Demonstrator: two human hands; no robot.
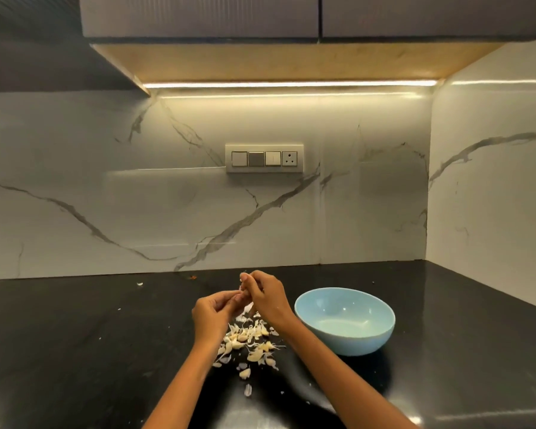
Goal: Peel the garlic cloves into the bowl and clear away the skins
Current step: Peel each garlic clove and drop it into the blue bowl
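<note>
I see both hands pinching one garlic clove: left hand, right hand | pile of cloves and skins on bench | blue bowl just right

One camera on my head looks forward and down, close over the black stone counter, facing the white veined marble wall

Bowl sits on the counter, right of the garlic pile (switch panel behind).
</note>
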